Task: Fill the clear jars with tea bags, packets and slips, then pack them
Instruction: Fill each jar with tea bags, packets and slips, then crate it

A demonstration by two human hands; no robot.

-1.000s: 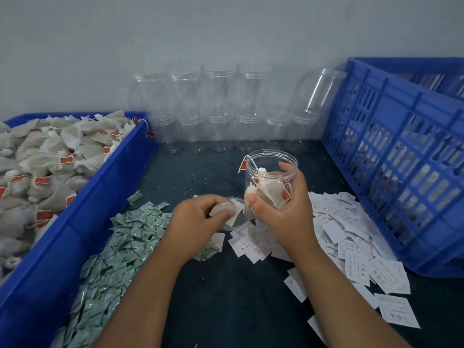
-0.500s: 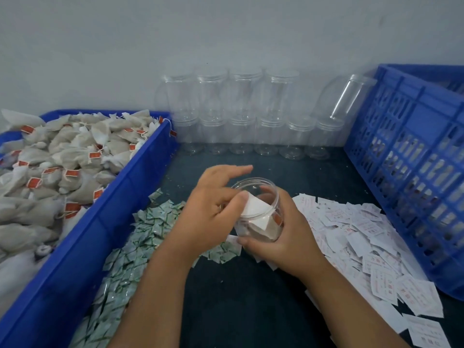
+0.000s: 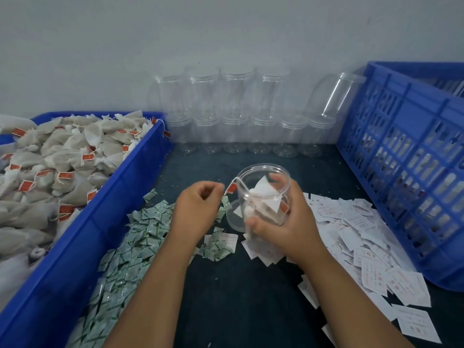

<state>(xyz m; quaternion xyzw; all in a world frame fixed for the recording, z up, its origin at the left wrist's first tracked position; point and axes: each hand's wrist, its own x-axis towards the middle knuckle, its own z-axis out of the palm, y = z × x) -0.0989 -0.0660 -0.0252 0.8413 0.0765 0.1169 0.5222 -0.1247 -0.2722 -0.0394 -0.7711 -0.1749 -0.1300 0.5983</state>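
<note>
A right hand (image 3: 286,222) gripped a clear jar (image 3: 251,177) over the middle of a dark table (image 3: 238,297), thumb on its near wall and fingers curled round the far side, the open mouth tilted toward the camera. Inside lay a tea bag (image 3: 263,212) and a white slip (image 3: 263,189). The bag's red tag (image 3: 232,189) hung over the left of the rim.

The left hand (image 3: 195,209) hovered just beside that tag with fingers curled. Blur made it impossible to tell whether it pinched anything.

A clear lid (image 3: 234,219) lay flat on the table, partly behind the jar. Green packets (image 3: 140,234) spread in a heap under the left forearm, and printed slips (image 3: 364,234) were strewn under and beyond the right wrist.

A blue tub (image 3: 140,167) heaped with tea bags (image 3: 62,167) hemmed the work in on the left. A blue slatted crate (image 3: 401,159) did the same on the right. Empty jars (image 3: 238,109) stood stacked two high along the wall (image 3: 226,33) behind, and a tilted jar (image 3: 331,96) leaned against the crate.
</note>
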